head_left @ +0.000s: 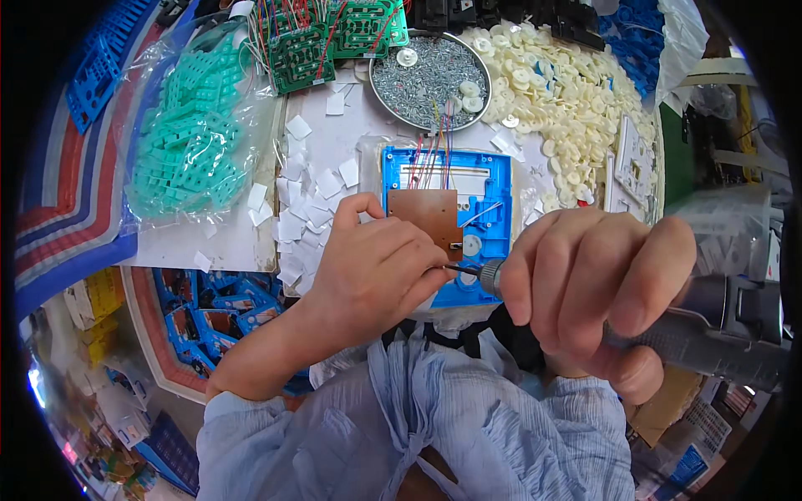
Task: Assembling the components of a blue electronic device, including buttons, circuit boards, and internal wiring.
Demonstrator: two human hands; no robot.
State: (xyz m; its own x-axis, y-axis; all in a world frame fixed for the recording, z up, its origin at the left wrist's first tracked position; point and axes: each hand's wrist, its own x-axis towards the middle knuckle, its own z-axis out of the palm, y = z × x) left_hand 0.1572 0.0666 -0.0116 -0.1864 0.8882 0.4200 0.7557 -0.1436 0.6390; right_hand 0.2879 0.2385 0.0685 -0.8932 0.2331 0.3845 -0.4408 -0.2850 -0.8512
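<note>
At board (424, 214) edge, room tight: right hand (585, 288) gripping screwdriver (710, 341); left hand (373, 260), grasp unclear.

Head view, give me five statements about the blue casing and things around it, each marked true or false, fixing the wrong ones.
1. The brown board lies over the blue casing. True.
2. The right hand is empty. False: it holds a screwdriver.
3. The round tray holds small metal parts. True.
4. The teal parts lie right of that tray. False: they lie left of it.
5. The left hand is beside the screwdriver's tip. True.
</note>
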